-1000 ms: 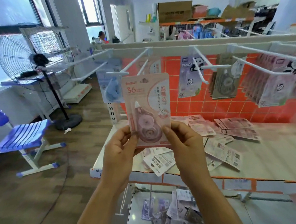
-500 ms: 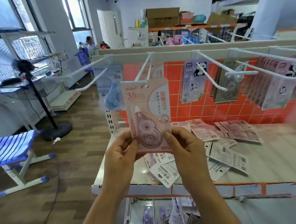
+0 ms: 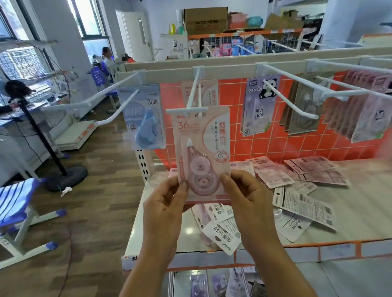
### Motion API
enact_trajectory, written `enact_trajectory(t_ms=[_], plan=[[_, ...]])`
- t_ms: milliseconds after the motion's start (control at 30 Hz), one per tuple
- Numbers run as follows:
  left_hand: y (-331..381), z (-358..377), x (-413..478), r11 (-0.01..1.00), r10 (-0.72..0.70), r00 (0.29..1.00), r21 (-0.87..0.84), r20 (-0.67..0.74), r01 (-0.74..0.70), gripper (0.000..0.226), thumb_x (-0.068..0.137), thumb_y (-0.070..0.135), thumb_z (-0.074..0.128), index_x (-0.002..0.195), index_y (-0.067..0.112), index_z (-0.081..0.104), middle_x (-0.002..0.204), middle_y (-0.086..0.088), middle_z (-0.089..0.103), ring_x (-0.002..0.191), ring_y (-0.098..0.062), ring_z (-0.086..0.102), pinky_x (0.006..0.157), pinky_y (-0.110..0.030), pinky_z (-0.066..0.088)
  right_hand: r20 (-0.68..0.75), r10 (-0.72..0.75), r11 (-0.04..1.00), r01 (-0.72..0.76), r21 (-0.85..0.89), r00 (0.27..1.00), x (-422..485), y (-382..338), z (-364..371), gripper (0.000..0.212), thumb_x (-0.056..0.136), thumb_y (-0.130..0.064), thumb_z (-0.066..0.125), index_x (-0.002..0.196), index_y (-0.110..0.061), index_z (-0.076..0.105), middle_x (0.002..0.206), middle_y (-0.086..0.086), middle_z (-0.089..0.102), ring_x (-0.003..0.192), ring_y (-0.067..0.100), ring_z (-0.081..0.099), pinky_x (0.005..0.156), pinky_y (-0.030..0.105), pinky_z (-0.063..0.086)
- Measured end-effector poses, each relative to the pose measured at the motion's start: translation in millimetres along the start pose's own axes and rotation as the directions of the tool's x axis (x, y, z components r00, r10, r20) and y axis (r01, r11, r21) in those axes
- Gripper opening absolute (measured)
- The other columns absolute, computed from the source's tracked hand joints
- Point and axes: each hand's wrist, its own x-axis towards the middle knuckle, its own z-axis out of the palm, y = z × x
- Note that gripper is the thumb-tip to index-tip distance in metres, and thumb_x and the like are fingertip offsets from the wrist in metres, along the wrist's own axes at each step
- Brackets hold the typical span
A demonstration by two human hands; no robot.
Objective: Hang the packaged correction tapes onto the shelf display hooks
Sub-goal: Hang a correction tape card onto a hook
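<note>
In the head view, a pink correction tape pack (image 3: 203, 152) is held upright at the centre of the frame. Its lower left edge is pinched in the grip of the left hand (image 3: 164, 205) and its lower right edge in the grip of the right hand (image 3: 246, 195), with the thumbs laid on the front. "36" is printed in the pack's upper left corner, and a column of Chinese characters runs down its right side. The pack's top edge is raised to the front end of a white hook (image 3: 193, 95). Whether the prong passes through the hang hole cannot be told.

Just to the left, a blue pack (image 3: 144, 119) marked "30m" is hung on its own hook. To the right, a pack (image 3: 256, 105) lettered "PANDA" is hung before the orange tiled panel (image 3: 282, 147). More panda packs (image 3: 372, 114) are crowded along the hooks at the right edge.

Loose packs (image 3: 304, 206) are scattered barcode side up on the shelf (image 3: 366, 206) below the hands. A standing fan (image 3: 24, 90) and a blue striped chair (image 3: 7, 201) are seen at the left of the frame.
</note>
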Motion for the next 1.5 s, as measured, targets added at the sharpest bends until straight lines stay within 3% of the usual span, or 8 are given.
enact_trajectory(t_ms=[400, 633, 833, 967, 1200, 1300, 1400, 1500], plan=[[-19, 12, 83, 0.991, -0.073, 0.995, 0.110, -0.060, 0.079, 0.011, 0.093, 0.024, 0.062, 0.095, 0.015, 0.068, 0.092, -0.005, 0.073, 0.082, -0.014, 0.070, 0.068, -0.024, 0.056, -0.157, 0.072, 0.988, -0.092, -0.123, 0.985, 76, 29, 29, 0.014, 0.088, -0.034, 0.063, 0.076, -0.029, 0.068, 0.073, -0.007, 0.069, 0.076, 0.018, 0.065, 0.078, 0.052, 0.054], [-31, 33, 145, 0.968, -0.100, 0.993, 0.226, -0.070, 0.113, 0.023, 0.093, 0.030, 0.062, 0.092, 0.007, 0.066, 0.091, -0.009, 0.072, 0.085, -0.025, 0.071, 0.076, -0.037, 0.060, -0.206, 0.030, 0.942, -0.097, -0.321, 0.978, 136, 42, 37, 0.032, 0.092, -0.038, 0.058, 0.091, -0.008, 0.070, 0.073, -0.006, 0.061, 0.066, 0.009, 0.054, 0.060, 0.023, 0.040], [-50, 32, 146, 0.960, -0.121, 0.985, 0.237, -0.120, 0.147, 0.012, 0.089, 0.029, 0.065, 0.089, 0.017, 0.063, 0.081, -0.002, 0.069, 0.080, -0.023, 0.068, 0.085, -0.046, 0.057, -0.117, -0.052, 0.801, -0.029, -0.599, 0.992, 137, 52, 24, 0.028, 0.094, -0.031, 0.056, 0.106, -0.009, 0.070, 0.096, 0.004, 0.071, 0.088, 0.021, 0.064, 0.068, 0.024, 0.036], [-78, 30, 120, 0.824, -0.177, 0.983, 0.541, -0.040, 0.170, 0.034, 0.086, 0.027, 0.062, 0.117, 0.012, 0.062, 0.108, -0.004, 0.070, 0.095, -0.018, 0.064, 0.087, -0.032, 0.051, -0.022, -0.080, 0.615, 0.032, -0.788, 0.997, 111, 72, 5, 0.024, 0.094, -0.022, 0.054, 0.111, -0.013, 0.069, 0.104, 0.005, 0.072, 0.093, 0.023, 0.066, 0.068, 0.024, 0.038], [-116, 34, 78, 0.369, -0.293, 0.921, 0.919, 0.257, -0.139, 0.054, 0.090, 0.030, 0.065, 0.138, 0.015, 0.045, 0.136, -0.008, 0.054, 0.121, -0.025, 0.053, 0.100, -0.035, 0.041, 0.150, 0.067, 0.396, 0.111, -0.911, 0.986, 66, 111, -21, 0.025, 0.088, -0.010, 0.056, 0.109, -0.018, 0.068, 0.106, 0.005, 0.069, 0.103, 0.028, 0.061, 0.083, 0.038, 0.050], [-128, 35, 67, 0.339, -0.357, 0.906, 0.935, 0.227, -0.101, 0.057, 0.088, 0.033, 0.065, 0.137, 0.016, 0.041, 0.124, -0.010, 0.060, 0.112, -0.027, 0.057, 0.095, -0.040, 0.047, 0.196, 0.189, 0.261, 0.143, -0.955, 0.962, 49, 124, -32, 0.026, 0.088, -0.011, 0.052, 0.111, -0.020, 0.060, 0.118, 0.000, 0.054, 0.122, 0.026, 0.044, 0.095, 0.046, 0.039], [-130, 34, 58, 0.359, -0.314, 0.935, 0.932, 0.168, -0.047, 0.054, 0.089, 0.033, 0.062, 0.138, 0.018, 0.044, 0.128, -0.006, 0.058, 0.115, -0.025, 0.055, 0.097, -0.039, 0.046, 0.200, 0.244, 0.273, 0.131, -0.953, 0.949, 41, 129, -40, 0.045, 0.091, -0.013, 0.051, 0.134, -0.025, 0.045, 0.143, -0.004, 0.035, 0.142, 0.024, 0.019, 0.111, 0.058, 0.018], [-123, 34, 48, 0.455, -0.233, 0.961, 0.890, 0.151, -0.029, 0.043, 0.094, 0.027, 0.055, 0.136, 0.016, 0.049, 0.134, -0.005, 0.055, 0.120, -0.023, 0.052, 0.099, -0.035, 0.042, 0.168, 0.240, 0.344, 0.078, -0.936, 0.956, 40, 128, -48, 0.050, 0.093, -0.014, 0.051, 0.141, -0.025, 0.040, 0.152, -0.004, 0.030, 0.145, 0.022, 0.016, 0.114, 0.055, 0.015]])
